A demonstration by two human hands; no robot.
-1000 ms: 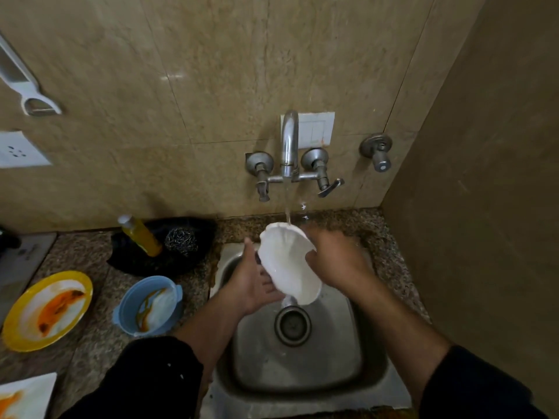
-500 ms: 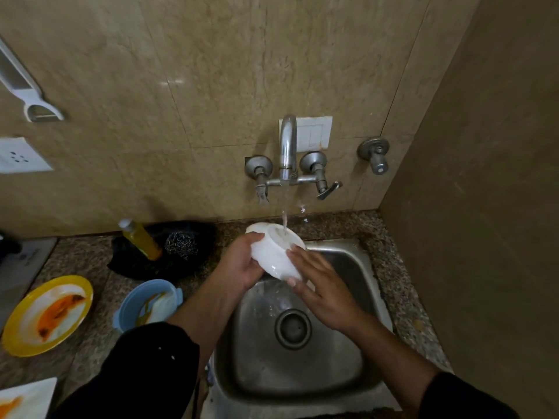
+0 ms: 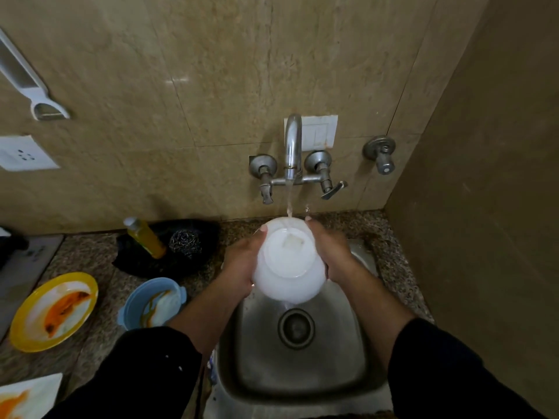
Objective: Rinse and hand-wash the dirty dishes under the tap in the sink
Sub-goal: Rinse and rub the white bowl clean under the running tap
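Observation:
A white bowl (image 3: 289, 261) is held upside down over the steel sink (image 3: 302, 370), its base facing me. Water runs from the wall tap (image 3: 292, 146) onto the bowl's far edge. My left hand (image 3: 242, 264) grips the bowl's left side and my right hand (image 3: 332, 252) grips its right side, fingertips curling over the far rim. On the counter to the left wait a dirty yellow plate (image 3: 53, 311), a dirty blue bowl (image 3: 152, 302) and the corner of a stained white plate (image 3: 27, 397).
A yellow soap bottle (image 3: 145, 237) and a steel scrubber (image 3: 185, 242) lie on a black cloth behind the blue bowl. A side wall (image 3: 484, 207) closes in on the right. The drain (image 3: 296, 328) sits mid-sink. A wall valve (image 3: 381, 154) projects right of the tap.
The bowl has been turned base-up and brought to the middle under the stream. My right hand moved from rubbing its lower side to gripping its right side.

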